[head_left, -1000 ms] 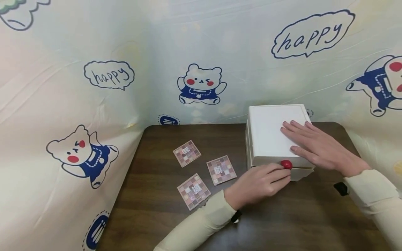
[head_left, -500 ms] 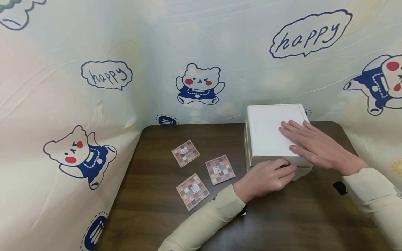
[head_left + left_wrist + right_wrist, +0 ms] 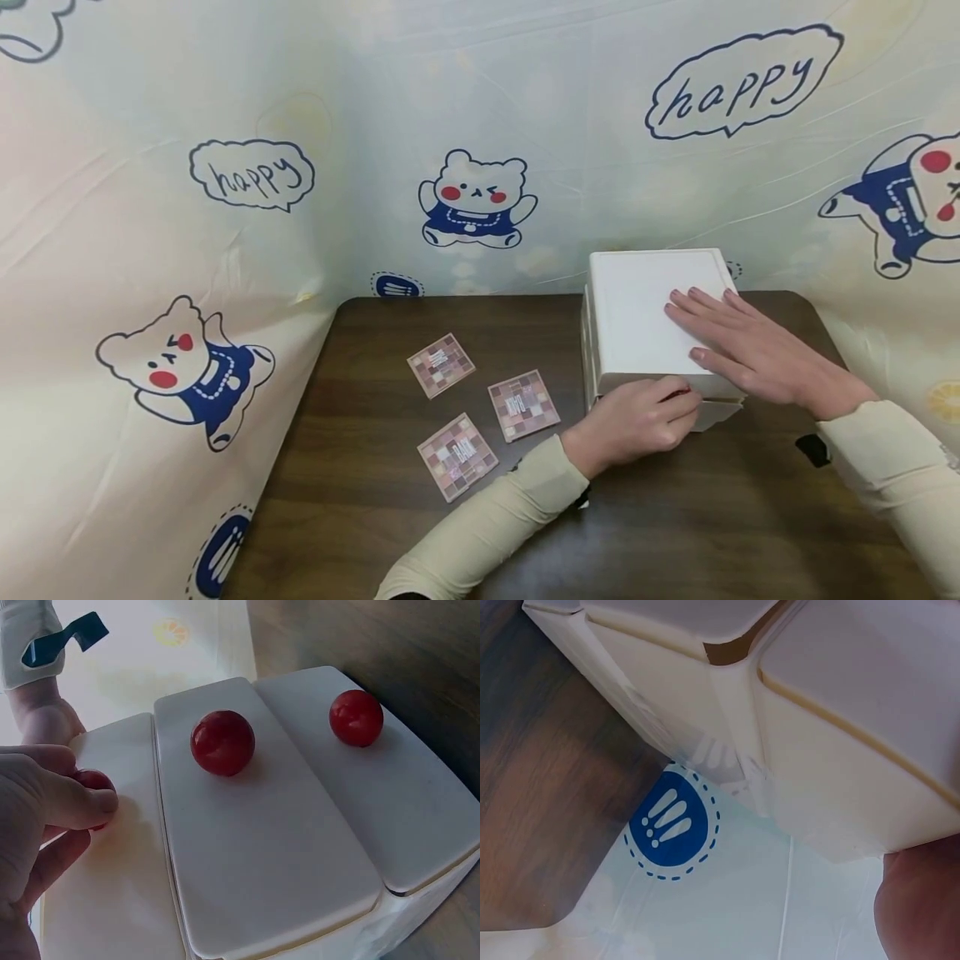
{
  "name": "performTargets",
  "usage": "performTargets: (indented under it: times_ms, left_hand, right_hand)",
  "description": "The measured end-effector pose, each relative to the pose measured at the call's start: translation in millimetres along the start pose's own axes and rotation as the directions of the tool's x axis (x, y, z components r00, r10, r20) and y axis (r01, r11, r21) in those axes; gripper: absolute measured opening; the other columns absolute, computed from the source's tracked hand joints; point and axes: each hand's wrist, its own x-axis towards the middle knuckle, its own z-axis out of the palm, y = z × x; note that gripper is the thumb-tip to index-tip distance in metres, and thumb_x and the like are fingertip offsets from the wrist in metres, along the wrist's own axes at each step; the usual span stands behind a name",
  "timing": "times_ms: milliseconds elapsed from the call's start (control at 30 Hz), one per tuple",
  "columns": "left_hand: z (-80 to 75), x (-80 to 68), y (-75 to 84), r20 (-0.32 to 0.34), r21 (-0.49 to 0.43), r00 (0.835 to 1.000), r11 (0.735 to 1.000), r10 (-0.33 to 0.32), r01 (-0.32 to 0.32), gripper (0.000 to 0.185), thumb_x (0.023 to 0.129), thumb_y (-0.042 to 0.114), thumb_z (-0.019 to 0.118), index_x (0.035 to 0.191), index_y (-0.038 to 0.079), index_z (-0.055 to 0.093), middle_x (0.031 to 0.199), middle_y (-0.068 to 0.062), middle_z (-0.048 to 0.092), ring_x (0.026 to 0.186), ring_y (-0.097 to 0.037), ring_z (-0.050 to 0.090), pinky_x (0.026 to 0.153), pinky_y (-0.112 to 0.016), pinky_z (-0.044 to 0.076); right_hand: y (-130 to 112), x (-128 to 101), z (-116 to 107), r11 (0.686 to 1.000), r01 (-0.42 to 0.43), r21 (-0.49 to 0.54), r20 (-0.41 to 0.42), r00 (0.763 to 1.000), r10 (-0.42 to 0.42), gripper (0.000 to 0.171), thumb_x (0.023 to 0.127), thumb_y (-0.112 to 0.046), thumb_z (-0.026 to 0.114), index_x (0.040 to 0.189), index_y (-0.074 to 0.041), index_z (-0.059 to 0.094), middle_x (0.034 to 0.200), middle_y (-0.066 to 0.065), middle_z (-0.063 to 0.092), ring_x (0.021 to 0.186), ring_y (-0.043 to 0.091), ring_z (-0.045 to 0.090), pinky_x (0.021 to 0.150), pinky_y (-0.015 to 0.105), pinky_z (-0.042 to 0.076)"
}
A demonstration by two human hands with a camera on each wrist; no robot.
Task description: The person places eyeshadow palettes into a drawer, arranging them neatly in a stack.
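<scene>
A white drawer box with stacked drawers stands at the right of the table in the head view. My left hand is at its front, and the left wrist view shows thumb and fingers pinching the round red knob of the top drawer. Two more drawers show there, with a middle red knob and a bottom red knob. My right hand rests flat on the box's top, fingers straight. Only a blurred part of that hand appears in the right wrist view, beside the box's side wall.
Left of the box, three square checkered palettes lie on the brown table: a far palette, a middle palette and a near palette. A printed cloth hangs behind and to the left.
My left hand has shifted right and its fingers have closed round the red knob, now nearly covered in the head view. The right hand stays on the box's top.
</scene>
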Motion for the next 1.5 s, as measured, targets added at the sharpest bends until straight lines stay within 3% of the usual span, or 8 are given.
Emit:
performTargets:
  times_ms: [367, 533, 833, 1133, 1500]
  left_hand:
    - [3.2, -0.9, -2.7, -0.042, 0.022, 0.998, 0.999, 0.047, -0.046, 0.040, 0.104, 0.002, 0.044, 0.098, 0.016, 0.080, 0.106, 0.002, 0.072, 0.098, -0.016, 0.062, 0.088, -0.024, 0.051]
    - [-2.8, -0.2, 0.1, -0.035, -0.016, 0.998, 0.999, 0.046, -0.047, 0.035, 0.103, 0.002, 0.047, 0.096, 0.015, 0.079, 0.104, 0.002, 0.070, 0.098, -0.016, 0.061, 0.089, -0.024, 0.050]
    - [-13.0, -0.5, 8.2, -0.084, -0.041, 0.995, 0.997, 0.058, -0.062, 0.033, 0.101, 0.002, 0.050, 0.096, 0.014, 0.080, 0.105, 0.003, 0.071, 0.097, -0.015, 0.061, 0.088, -0.023, 0.050]
    - [-27.7, -3.7, 16.0, -0.059, -0.057, 0.991, 0.991, 0.121, -0.124, 0.035, 0.101, 0.001, 0.045, 0.096, 0.015, 0.077, 0.104, 0.003, 0.070, 0.096, -0.015, 0.061, 0.087, -0.024, 0.050]
    - [-41.8, -4.9, 30.9, -0.019, -0.008, 0.984, 0.984, 0.178, -0.178, 0.035, 0.099, 0.003, 0.045, 0.097, 0.017, 0.077, 0.104, 0.003, 0.070, 0.091, -0.014, 0.060, 0.079, -0.020, 0.049]
  right_hand:
    - [0, 3, -4, 0.999, -0.026, 0.031, 0.060, 0.998, 0.025, 0.067, 0.100, -0.030, 0.058, 0.159, -0.016, 0.031, 0.164, 0.008, 0.025, 0.151, 0.030, 0.016, 0.121, 0.049, 0.001]
    - [-1, 4, -8, 0.998, -0.043, 0.048, 0.097, 0.995, 0.038, 0.067, 0.101, -0.031, 0.056, 0.160, -0.017, 0.029, 0.165, 0.008, 0.022, 0.152, 0.031, 0.014, 0.120, 0.051, -0.002]
    - [-1, 5, -11, 0.995, -0.073, 0.065, 0.133, 0.989, 0.064, 0.067, 0.101, -0.033, 0.055, 0.161, -0.018, 0.027, 0.166, 0.008, 0.020, 0.152, 0.033, 0.012, 0.119, 0.051, -0.004]
    - [0, 4, -10, 0.996, -0.053, 0.071, 0.125, 0.991, 0.043, 0.066, 0.102, -0.030, 0.055, 0.161, -0.017, 0.027, 0.165, 0.010, 0.020, 0.151, 0.035, 0.012, 0.119, 0.053, -0.005]
    - [0, 3, -9, 0.996, -0.057, 0.066, 0.113, 0.992, 0.050, 0.066, 0.103, -0.031, 0.054, 0.161, -0.018, 0.026, 0.166, 0.008, 0.019, 0.151, 0.034, 0.012, 0.119, 0.050, -0.005]
